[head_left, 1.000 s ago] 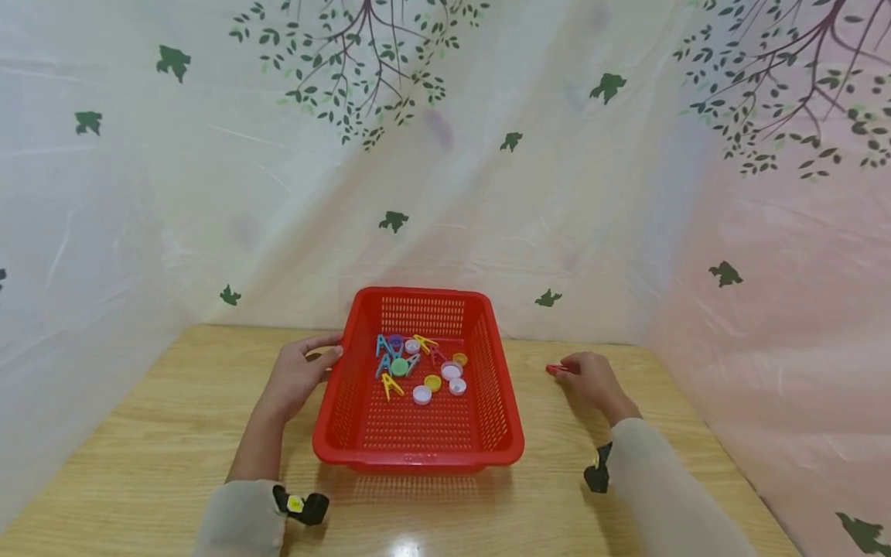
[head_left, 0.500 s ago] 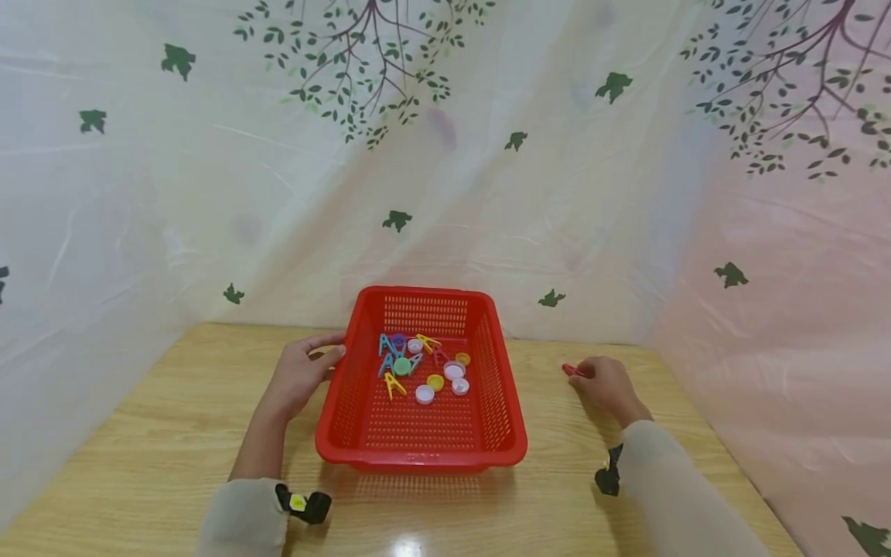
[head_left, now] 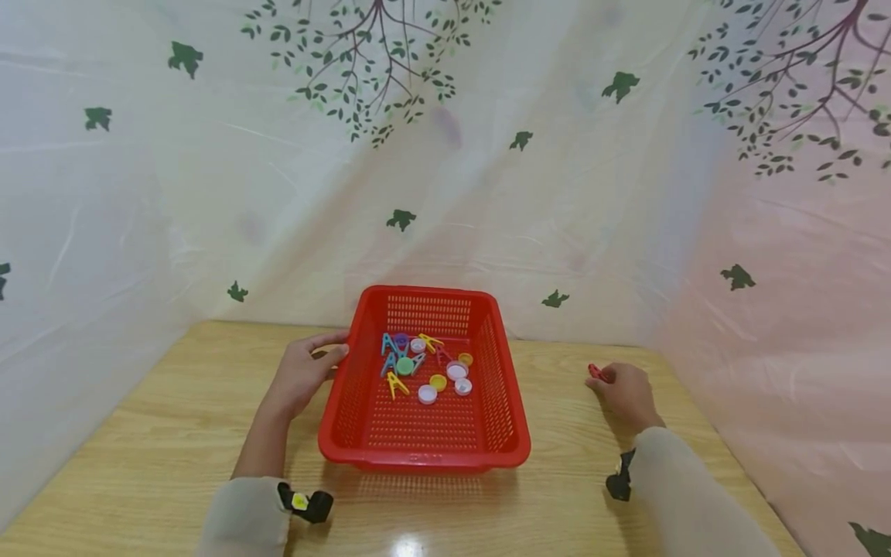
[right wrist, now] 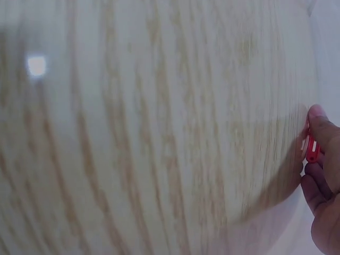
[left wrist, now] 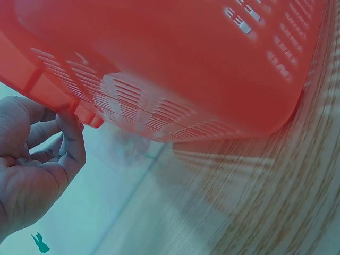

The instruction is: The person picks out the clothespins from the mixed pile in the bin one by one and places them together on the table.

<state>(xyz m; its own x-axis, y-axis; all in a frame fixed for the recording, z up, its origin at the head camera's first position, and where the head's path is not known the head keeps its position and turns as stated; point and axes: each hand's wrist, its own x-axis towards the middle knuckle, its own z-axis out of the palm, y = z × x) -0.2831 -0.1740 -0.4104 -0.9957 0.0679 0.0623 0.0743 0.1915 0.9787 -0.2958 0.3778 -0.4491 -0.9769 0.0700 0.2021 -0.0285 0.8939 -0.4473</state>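
A red plastic basket (head_left: 425, 458) stands on the table in the head view. Inside it lie several clothespins, among them a yellow clothespin (head_left: 397, 384), and several bottle caps, such as a green cap (head_left: 404, 366). My left hand (head_left: 301, 375) grips the basket's left rim; the left wrist view has its curled fingers (left wrist: 73, 141) at the rim's edge. To the right of the basket, my right hand (head_left: 628, 393) pinches a red clothespin (head_left: 596, 372) low over the tabletop. In the right wrist view the red clothespin (right wrist: 313, 149) sits between thumb and fingers, partly hidden.
The wooden table (head_left: 139, 456) extends to both sides of the basket. A pale plastic sheet (head_left: 459, 193) printed with leaves and branches hangs behind the table and along its sides. Dark cameras, such as the left one (head_left: 316, 505), sit at both wrists.
My right hand has moved right, away from the basket, with the red clothespin pinched in it. The left hand stays at the basket's rim. The whole head view has shifted slightly.
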